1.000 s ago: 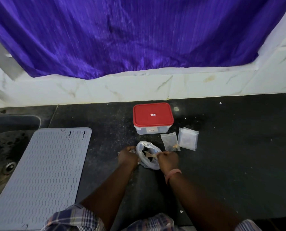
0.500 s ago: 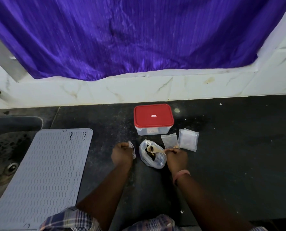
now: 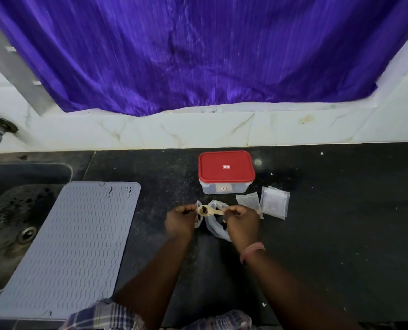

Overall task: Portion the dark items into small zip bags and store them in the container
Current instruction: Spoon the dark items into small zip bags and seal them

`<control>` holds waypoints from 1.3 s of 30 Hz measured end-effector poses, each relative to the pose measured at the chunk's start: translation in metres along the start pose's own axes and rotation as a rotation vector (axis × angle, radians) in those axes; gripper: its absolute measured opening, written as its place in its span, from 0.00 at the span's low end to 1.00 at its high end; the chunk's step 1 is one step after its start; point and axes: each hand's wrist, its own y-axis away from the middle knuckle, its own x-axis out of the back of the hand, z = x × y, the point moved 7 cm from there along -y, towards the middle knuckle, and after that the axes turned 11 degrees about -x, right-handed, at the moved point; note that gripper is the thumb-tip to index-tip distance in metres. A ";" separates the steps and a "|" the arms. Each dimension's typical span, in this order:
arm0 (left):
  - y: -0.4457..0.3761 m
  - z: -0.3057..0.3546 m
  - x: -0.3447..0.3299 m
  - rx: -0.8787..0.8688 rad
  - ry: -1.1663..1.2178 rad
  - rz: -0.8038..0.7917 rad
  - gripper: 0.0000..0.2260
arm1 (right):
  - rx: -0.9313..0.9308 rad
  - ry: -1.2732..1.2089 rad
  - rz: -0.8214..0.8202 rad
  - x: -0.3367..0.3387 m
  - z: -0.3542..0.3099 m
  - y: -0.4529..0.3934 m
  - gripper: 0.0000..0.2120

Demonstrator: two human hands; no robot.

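R hand (image 3: pixel 242 219) fingers grip spoon (image 3: pixel 210 210) lying crosswise, bowl left; L hand (image 3: pixel 180 220) pinches zip bag (image 3: pixel 199 216).

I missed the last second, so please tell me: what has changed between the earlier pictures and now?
The right hand lifted the wooden spoon, carrying dark items, out of the big plastic bag and moved it left to the small zip bag held by the left hand. The container, its lid on, and the spare zip bags stayed in place.
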 end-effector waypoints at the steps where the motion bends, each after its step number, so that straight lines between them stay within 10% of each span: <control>1: 0.002 0.001 0.001 -0.003 0.009 -0.002 0.05 | 0.020 0.034 0.003 -0.003 -0.001 0.002 0.07; 8: 0.007 0.001 0.006 -0.009 0.109 0.002 0.04 | 0.184 0.265 0.036 -0.010 -0.017 0.010 0.07; 15: 0.015 0.002 0.005 0.030 0.245 -0.014 0.08 | 0.841 0.836 -0.014 -0.050 -0.041 0.050 0.07; 22: 0.015 -0.005 0.016 0.091 0.269 0.059 0.05 | 0.994 0.787 0.027 -0.043 -0.038 0.063 0.06; 29: 0.013 -0.004 0.022 0.100 0.219 0.079 0.05 | 0.317 0.105 0.162 0.013 -0.012 0.012 0.04; 39: 0.009 -0.002 0.025 0.081 0.245 0.073 0.05 | 0.143 0.305 0.156 0.003 0.040 -0.011 0.06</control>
